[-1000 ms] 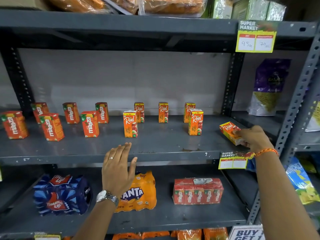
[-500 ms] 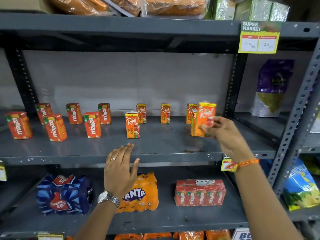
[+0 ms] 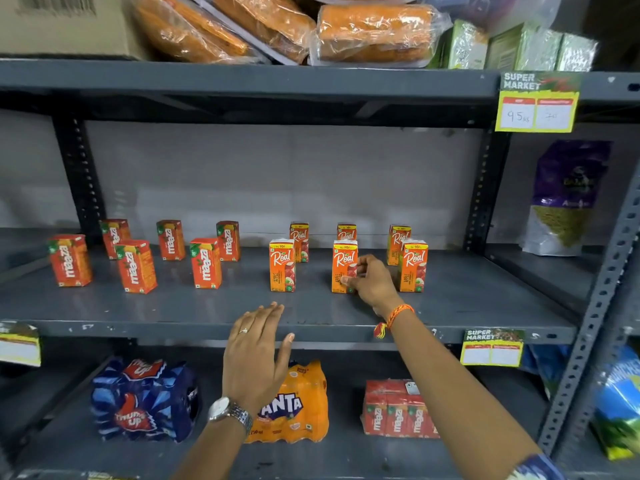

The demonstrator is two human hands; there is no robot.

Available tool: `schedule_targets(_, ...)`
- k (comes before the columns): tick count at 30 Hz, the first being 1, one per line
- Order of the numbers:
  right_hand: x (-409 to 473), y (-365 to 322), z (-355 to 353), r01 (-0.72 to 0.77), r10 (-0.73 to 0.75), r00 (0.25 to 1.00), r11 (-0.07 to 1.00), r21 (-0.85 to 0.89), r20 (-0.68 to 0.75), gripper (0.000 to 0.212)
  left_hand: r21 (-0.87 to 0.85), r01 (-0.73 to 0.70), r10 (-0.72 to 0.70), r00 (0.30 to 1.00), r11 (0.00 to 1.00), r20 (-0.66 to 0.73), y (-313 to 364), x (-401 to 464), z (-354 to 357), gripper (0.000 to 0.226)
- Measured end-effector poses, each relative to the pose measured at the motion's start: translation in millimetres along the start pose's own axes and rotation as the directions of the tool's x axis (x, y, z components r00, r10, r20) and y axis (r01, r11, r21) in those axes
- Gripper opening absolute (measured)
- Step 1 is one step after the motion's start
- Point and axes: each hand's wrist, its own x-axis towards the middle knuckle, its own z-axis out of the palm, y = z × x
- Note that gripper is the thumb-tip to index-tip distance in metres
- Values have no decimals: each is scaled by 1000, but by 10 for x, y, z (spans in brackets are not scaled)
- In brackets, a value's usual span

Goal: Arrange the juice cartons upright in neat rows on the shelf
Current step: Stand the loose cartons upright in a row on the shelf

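Observation:
On the grey middle shelf (image 3: 207,306) stand two loose rows of small cartons. Several red Maaza cartons (image 3: 206,263) fill the left half, all upright. Orange Real cartons take the right half: three at the back (image 3: 299,239) and three in front. My right hand (image 3: 372,282) grips the middle front Real carton (image 3: 343,263), which stands upright on the shelf between the front left one (image 3: 282,265) and the front right one (image 3: 414,265). My left hand (image 3: 256,355) hovers flat and open at the shelf's front edge, holding nothing.
The lower shelf holds a blue Thums Up pack (image 3: 142,400), an orange Fanta pack (image 3: 294,403) and a wrapped Maaza multipack (image 3: 394,410). Wrapped goods sit on the top shelf. A purple bag (image 3: 564,199) stands in the right bay. Yellow price tags (image 3: 536,102) hang from shelf edges.
My right hand lifted a Real carton lying at the shelf's right end, carried it left and stood it upright in the front row's gap. My left hand barely moved.

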Motion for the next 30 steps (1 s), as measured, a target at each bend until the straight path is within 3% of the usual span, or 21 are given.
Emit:
schedule_targets(5,14,19,25,5,-5,1000,998,-57,12,43,-28,20,-21,1000,999,-8,48,5,-40,51)
schedule_targets(8,-52,14,-21,44,-42,999,990,-134,19,51,-66,107,-109,994,992,-30,176,85,-149,49)
schedule_targets(11,-177,119,-217,129,-133,988,991,-47,-85,52,-241,129,-146,988,962,-52,384,260,-255,36)
schedule_targets(14,-293,306,-607,203,-153,920,973,107,-360,44,-495,159,-121,987,854,108,655,564,-289,46)
schedule_targets(17,-244,456,-1026,124,-67,890,987,99,-451,59,-450,314,-139,915,836,379,855,926,-202,74)
schedule_targets(21,8,519,-1332,-60,63,983,998,26,-173,95,-354,423,-205,833,834,513,955,1237,-21,81)
schedule_targets(23,120,528,-1359,-62,61,998,996,-57,-25,95,-381,514,-260,795,769,547,930,1340,68,96)
schedule_targets(25,179,527,-1339,-50,57,995,995,-87,77,87,-421,575,-283,767,702,576,898,1419,137,99)
schedule_targets(30,230,503,-1218,34,-18,988,995,-99,157,60,-528,554,-205,789,644,579,823,1491,278,45)
